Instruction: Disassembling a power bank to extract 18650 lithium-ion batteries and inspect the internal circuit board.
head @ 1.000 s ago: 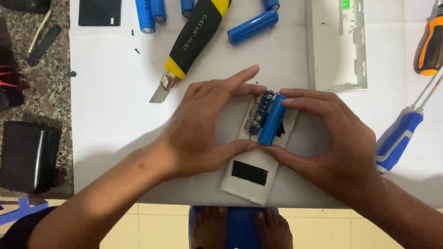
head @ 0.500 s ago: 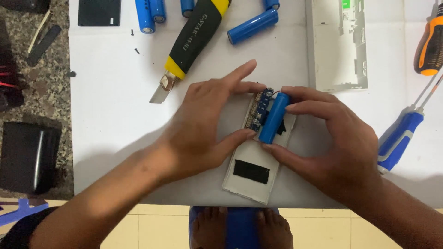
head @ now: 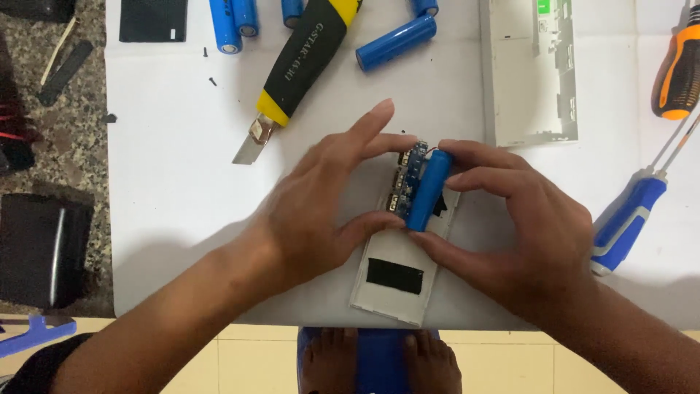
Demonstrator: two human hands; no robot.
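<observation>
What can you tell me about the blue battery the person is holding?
The blue battery is a smooth, shiny cylinder in a plastic-looking sleeve, with rounded ends. It lies slightly tilted on top of a white case, right beside a small blue circuit board. The right hand pinches it end to end, fingers at the top and thumb at the bottom. The left hand touches its lower end with the thumb. A thin wire seems to meet its top end.
</observation>
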